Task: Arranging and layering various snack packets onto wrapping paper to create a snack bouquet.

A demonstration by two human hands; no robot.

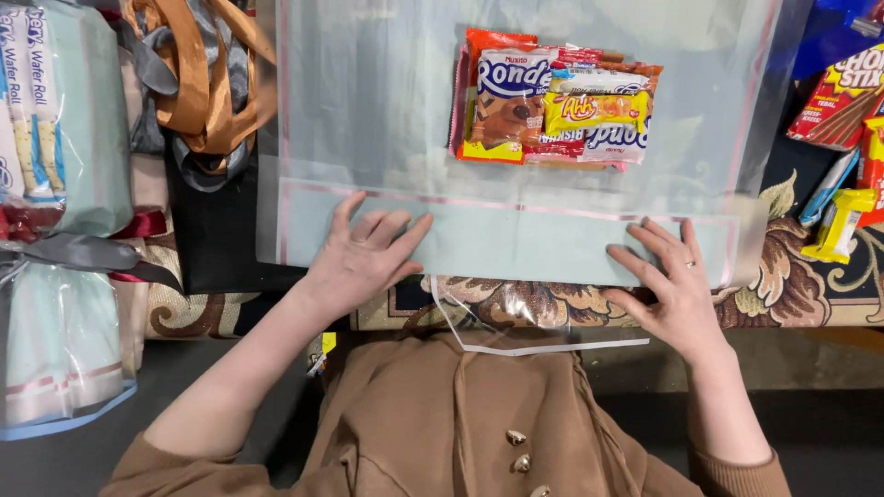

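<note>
Clear wrapping sheet with a thin pink border line, its folded near edge pale blue-green. Snack packets stacked on it: red, white, purple-blue and yellow (one shows a brown biscuit). Ribbons in copper-orange and grey. Table cover black with a tan and cream floral scroll pattern. Loose packets at right, red, yellow and blue. Coat tan-brown with pale metallic buttons. Wrapped bundles at left pale green.
</note>
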